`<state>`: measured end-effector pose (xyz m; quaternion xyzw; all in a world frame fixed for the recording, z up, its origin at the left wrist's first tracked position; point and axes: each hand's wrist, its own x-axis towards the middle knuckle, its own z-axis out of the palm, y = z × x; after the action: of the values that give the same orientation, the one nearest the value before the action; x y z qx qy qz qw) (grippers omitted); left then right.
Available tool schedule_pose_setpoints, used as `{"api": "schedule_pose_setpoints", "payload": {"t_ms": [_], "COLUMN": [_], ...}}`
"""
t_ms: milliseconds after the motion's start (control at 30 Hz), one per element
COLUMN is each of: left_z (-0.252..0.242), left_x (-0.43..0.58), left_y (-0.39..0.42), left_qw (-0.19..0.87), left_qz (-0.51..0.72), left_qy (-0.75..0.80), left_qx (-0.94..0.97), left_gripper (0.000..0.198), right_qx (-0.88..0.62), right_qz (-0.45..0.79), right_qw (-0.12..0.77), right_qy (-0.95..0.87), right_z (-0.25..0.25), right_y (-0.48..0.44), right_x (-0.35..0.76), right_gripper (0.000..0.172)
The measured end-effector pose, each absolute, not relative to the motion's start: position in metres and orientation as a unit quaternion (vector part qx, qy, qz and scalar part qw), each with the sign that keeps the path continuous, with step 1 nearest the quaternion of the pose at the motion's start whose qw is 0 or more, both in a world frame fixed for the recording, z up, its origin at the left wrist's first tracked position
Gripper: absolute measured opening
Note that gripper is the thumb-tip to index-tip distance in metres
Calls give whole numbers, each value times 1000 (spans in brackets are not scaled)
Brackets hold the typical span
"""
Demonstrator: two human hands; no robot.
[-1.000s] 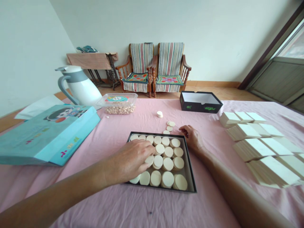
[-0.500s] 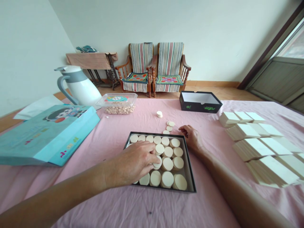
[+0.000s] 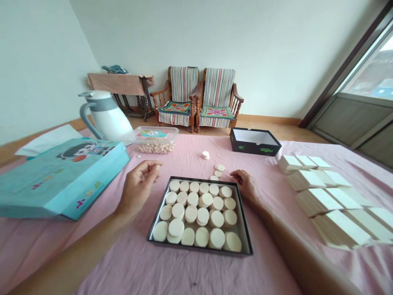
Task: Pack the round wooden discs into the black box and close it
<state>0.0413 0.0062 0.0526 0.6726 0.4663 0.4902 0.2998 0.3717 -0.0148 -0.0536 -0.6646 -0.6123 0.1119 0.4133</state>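
Pink-covered table [image 3: 181,164] bears a tray [image 3: 242,223] of pale discs [image 3: 192,199]

Two chairs [image 3: 217,88] draped in striped cloth stand against the wall [image 3: 260,49], beyond the table's far edge. Midway across the table, towards the viewer, sits the black-rimmed tray, its discs stacked in four rows. Just beside the tray's far left corner is the left hand [image 3: 141,180], fingers curled narrow with the thumb close against them; whether they pinch anything small, I cannot tell. At its far right corner lies the right hand [image 3: 245,185], loosely curled, its grip hidden, near loose discs [image 3: 217,173]. Rectangular wooden stacks [image 3: 325,196] line the table's right side; a blue box [image 3: 92,180] lies along its left.
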Motion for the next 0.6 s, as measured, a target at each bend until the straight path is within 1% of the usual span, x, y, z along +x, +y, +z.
{"api": "schedule_pose_setpoints", "payload": {"t_ms": [67,233,367,500,600], "left_z": [34,-1,-6,-6,-6], "left_x": [31,20,18,17,17], "left_y": [19,34,36,37,37], "left_qw": [332,364,368,361,355], "left_qz": [506,476,438,418,409], "left_qy": [485,509,507,502,499], "left_qx": [631,618,645,665,677], "left_gripper": [24,27,29,29,29], "right_qx": [-686,-707,-711,-720,-726], "right_qz": [123,110,76,56,52], "right_qw": [392,340,282,192,132], "right_qy": [-601,-610,-640,-665,-673], "right_z": [-51,-32,-19,-13,-8], "right_y": [-11,15,42,55,58], "right_x": [374,374,363,350,344], "right_gripper": [19,20,22,30,31]}}
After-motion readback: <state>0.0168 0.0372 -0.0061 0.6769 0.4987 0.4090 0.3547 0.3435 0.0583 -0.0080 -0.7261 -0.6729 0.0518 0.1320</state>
